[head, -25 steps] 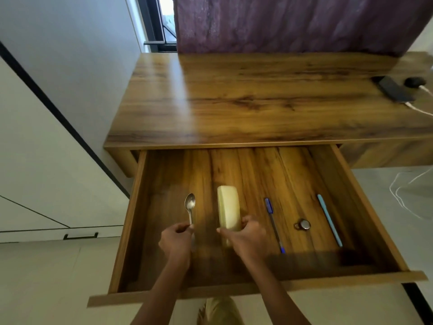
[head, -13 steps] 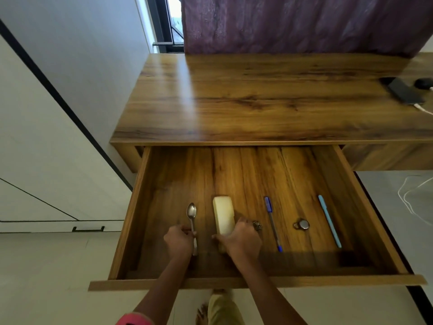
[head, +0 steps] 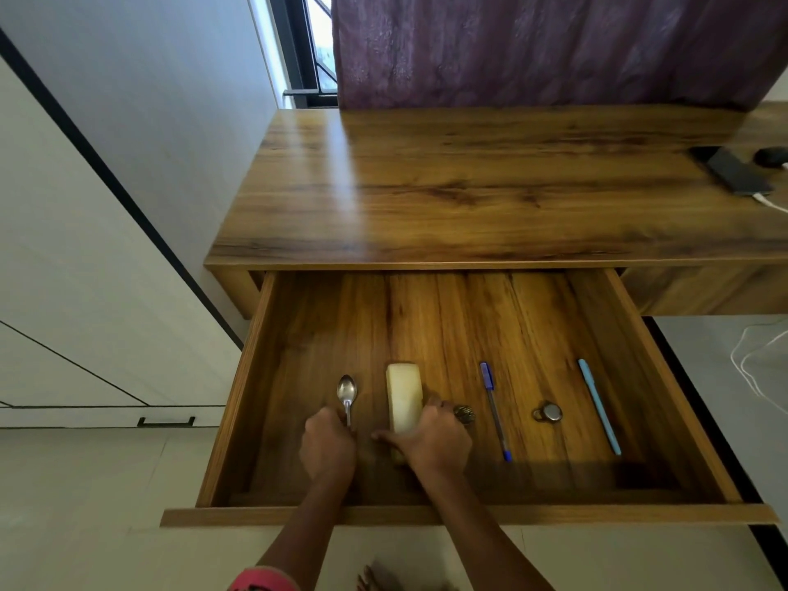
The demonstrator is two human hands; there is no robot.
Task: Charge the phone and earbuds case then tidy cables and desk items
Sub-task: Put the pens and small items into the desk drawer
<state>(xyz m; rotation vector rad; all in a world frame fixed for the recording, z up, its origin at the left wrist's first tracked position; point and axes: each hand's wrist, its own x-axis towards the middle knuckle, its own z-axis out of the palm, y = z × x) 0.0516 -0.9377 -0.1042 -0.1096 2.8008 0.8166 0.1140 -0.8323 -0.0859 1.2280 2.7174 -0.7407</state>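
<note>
Open wooden drawer pulled out below the desk top, both hands reaching in at its near left part.

Left hand: fingers curled round the handle of a metal spoon, bowl pointing away toward the back of the drawer, lying on the drawer floor.

Right hand: closed over the near end of a pale cream oblong object, thumb on its left side, fingers wrapped over the right; far end of the object resting on the drawer floor. Kind of object not clear.

Just right of the right hand's knuckles: a small dark ornate item, too small to identify.

Further right in the drawer, all lying loose and apart from each other:
- 1 pen with a blue cap, running front to back
- 1 small round metal piece with a loop on its left
- 1 light blue pen, slightly angled, nearest the right wall

On the desk top, far right corner: dark phone lying flat with a white cable at its near end; dark rounded earbuds case just behind it at the frame edge. More loops of white cord on the floor beside the drawer's right side.

Purple curtain hanging behind the desk.
</note>
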